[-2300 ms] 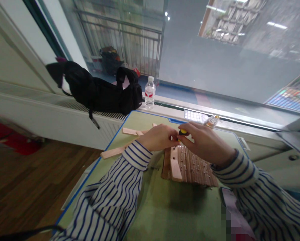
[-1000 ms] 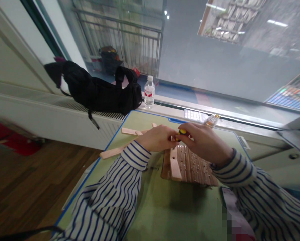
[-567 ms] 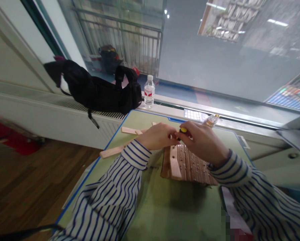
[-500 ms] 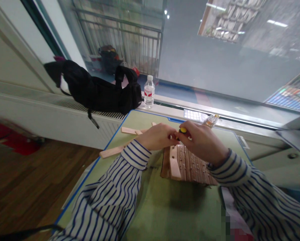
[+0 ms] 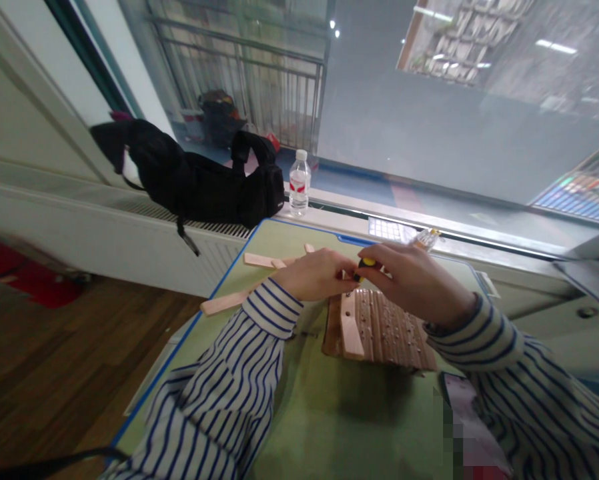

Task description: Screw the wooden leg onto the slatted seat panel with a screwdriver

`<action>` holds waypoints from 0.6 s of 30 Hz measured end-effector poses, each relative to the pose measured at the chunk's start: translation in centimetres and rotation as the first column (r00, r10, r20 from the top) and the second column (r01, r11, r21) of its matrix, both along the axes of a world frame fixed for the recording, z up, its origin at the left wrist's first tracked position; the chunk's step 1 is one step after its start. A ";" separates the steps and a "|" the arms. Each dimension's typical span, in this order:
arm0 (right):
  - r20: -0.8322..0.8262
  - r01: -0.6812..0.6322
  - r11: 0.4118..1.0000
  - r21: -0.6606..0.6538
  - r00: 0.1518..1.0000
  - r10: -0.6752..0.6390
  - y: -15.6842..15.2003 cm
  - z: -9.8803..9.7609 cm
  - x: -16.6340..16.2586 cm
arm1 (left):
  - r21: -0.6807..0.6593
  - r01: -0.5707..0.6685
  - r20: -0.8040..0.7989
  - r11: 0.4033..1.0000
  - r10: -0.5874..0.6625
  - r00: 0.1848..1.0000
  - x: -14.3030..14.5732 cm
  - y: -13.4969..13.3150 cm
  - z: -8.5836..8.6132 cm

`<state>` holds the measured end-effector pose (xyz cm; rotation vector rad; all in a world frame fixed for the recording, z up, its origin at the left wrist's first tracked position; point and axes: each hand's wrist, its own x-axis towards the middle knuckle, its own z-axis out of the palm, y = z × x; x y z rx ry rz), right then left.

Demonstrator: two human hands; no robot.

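Right hand (image 5: 409, 280) pinching a yellow-capped screwdriver (image 5: 365, 264) over the wooden board (image 5: 379, 330); left hand (image 5: 317, 273) curled, fingertips pinched together at the tip.

A wide window (image 5: 429, 133) spans the room beyond the left hand (image 5: 315, 273), ceiling lights (image 5: 554, 47) mirrored in its glass, railings (image 5: 249, 80) outside. Under it run a white sill (image 5: 337, 217) and radiator (image 5: 104, 240); a black bag (image 5: 199, 183) and bottle (image 5: 299, 192) rest there. Wood floor (image 5: 54, 360) lies far left of the hand. The green surface (image 5: 329, 413) is blue-edged.
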<state>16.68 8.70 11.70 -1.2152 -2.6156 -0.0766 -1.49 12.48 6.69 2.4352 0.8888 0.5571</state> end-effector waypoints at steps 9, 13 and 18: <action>-0.030 0.049 0.997 0.064 0.998 -0.047 -0.2 -0.3 -0.1 | 0.018 -0.038 -0.023 0.999 0.038 0.999 0.2 0.1 0.3; -0.042 0.081 0.996 0.026 0.996 -0.080 -0.1 -0.5 -0.1 | 0.027 -0.078 -0.025 0.997 0.079 0.997 0.2 0.2 0.5; -0.034 0.037 0.997 -0.067 0.999 -0.040 0.1 -0.1 0.0 | 0.027 -0.058 -0.033 0.998 0.059 0.998 0.0 0.0 0.5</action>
